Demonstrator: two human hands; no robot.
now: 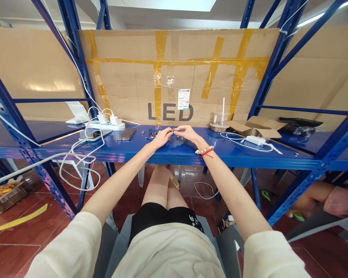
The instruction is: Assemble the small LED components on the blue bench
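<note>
At mid-frame, left hand and right hand pinch a tiny piece; work's seemingly unfinished, loose parts dotting the desk!

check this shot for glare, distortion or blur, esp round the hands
Head view: the ceiling panel is washed out, and glare streaks the left cardboard; head view: blue posts splay outward, likely wide-lens distortion; head view: pixelation masks part of a flat object; head view: the small thing at the left hand and right hand fingertips is too tiny to identify.
</note>
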